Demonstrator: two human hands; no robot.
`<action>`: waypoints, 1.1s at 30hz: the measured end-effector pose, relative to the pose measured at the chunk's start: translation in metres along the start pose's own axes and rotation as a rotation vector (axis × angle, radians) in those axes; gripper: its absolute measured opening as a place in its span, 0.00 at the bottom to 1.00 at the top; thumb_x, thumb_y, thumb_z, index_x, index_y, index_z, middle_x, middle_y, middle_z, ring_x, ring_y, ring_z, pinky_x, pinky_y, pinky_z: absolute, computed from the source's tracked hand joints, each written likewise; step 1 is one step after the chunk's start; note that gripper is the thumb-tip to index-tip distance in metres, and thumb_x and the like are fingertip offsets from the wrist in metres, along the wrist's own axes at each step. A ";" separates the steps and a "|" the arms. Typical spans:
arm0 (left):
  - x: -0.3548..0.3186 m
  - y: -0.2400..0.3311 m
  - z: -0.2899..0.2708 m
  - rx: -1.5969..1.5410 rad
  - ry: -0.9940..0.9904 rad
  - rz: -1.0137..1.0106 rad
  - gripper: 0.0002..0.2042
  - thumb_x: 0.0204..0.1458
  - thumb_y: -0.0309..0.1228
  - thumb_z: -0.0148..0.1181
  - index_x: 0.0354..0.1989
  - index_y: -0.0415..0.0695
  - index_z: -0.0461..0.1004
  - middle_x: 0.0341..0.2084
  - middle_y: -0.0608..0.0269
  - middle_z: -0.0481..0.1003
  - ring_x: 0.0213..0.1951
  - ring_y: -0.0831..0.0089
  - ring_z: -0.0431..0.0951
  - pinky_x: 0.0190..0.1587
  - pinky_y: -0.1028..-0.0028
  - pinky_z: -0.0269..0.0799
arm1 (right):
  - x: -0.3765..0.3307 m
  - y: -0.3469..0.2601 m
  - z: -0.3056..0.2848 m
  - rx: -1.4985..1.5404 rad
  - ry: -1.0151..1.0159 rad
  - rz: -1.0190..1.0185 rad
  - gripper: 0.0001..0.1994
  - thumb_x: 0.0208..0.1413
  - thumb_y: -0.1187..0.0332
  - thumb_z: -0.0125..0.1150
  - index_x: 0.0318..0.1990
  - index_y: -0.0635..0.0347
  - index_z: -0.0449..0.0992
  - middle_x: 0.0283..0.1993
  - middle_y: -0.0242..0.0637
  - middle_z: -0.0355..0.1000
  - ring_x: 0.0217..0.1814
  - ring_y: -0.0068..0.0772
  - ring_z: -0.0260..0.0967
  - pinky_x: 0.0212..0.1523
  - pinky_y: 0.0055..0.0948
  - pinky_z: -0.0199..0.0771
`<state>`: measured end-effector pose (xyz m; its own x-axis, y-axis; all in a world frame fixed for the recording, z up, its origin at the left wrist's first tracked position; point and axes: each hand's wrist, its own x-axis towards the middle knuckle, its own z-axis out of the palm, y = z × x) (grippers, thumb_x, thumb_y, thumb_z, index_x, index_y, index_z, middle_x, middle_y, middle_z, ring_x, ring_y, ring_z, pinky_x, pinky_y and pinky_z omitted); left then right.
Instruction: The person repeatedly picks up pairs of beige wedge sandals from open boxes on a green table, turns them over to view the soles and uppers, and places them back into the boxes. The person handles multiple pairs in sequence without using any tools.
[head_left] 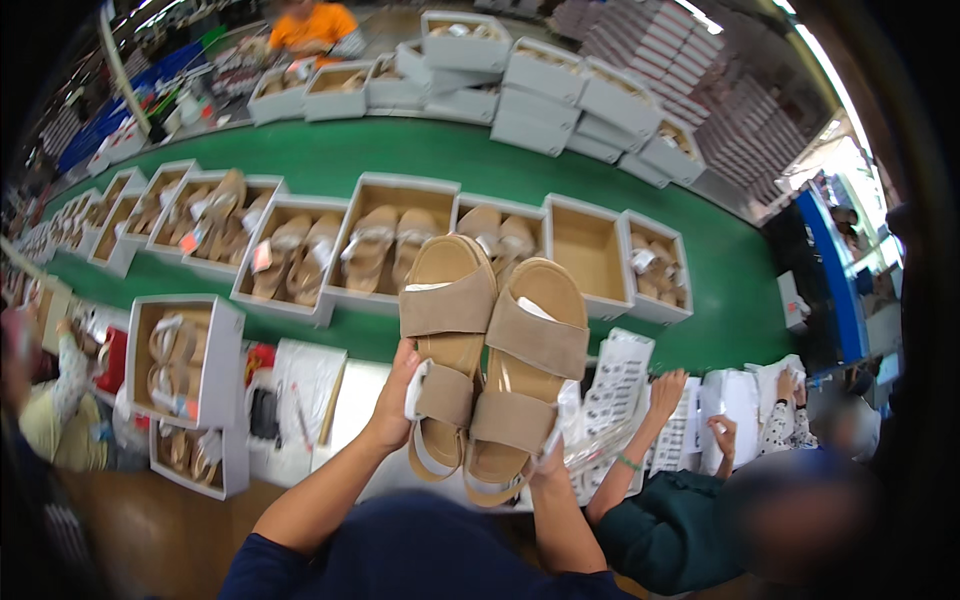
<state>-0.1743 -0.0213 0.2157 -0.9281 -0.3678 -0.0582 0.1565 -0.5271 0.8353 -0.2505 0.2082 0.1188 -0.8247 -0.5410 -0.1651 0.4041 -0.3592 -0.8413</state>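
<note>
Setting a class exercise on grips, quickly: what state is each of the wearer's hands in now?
Left hand: closed, holding the left sandal.
Right hand: holding the right sandal, mostly hidden behind it.

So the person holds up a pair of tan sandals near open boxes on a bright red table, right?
Not quite: the head view shows that the table is green. The tan sandals are indeed held up near open boxes.

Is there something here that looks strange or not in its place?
One box in the row on the green table shows only its bare inside, while the boxes beside it hold sandals. The held pair shows no visible damage.
</note>
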 end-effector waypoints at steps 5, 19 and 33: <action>-0.080 0.005 -0.054 -0.035 0.134 -0.205 0.28 0.63 0.43 0.44 0.70 0.52 0.47 0.60 0.60 0.62 0.58 0.71 0.67 0.58 0.70 0.65 | -0.053 0.024 0.070 0.430 -0.162 0.354 0.26 0.63 0.54 0.50 0.61 0.64 0.62 0.58 0.45 0.67 0.56 0.37 0.70 0.56 0.35 0.73; -0.153 -0.004 -0.069 -1.099 -0.145 -0.327 0.33 0.60 0.51 0.48 0.65 0.36 0.56 0.55 0.40 0.66 0.54 0.52 0.73 0.55 0.55 0.74 | -0.071 0.014 0.127 0.974 -0.383 0.789 0.27 0.64 0.56 0.47 0.59 0.76 0.60 0.51 0.56 0.68 0.53 0.49 0.72 0.55 0.41 0.77; -0.172 0.005 -0.067 -1.099 -0.134 -0.254 0.36 0.60 0.58 0.42 0.67 0.40 0.54 0.56 0.34 0.63 0.53 0.44 0.71 0.54 0.51 0.72 | -0.088 0.014 0.121 1.162 -0.492 0.825 0.38 0.63 0.49 0.47 0.63 0.81 0.51 0.61 0.64 0.59 0.62 0.56 0.64 0.63 0.47 0.68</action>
<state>0.0087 -0.0115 0.1932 -0.9936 -0.1041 -0.0439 0.1090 -0.9857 -0.1283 -0.1244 0.1587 0.1839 -0.1001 -0.9949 0.0076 0.9488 -0.0932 0.3018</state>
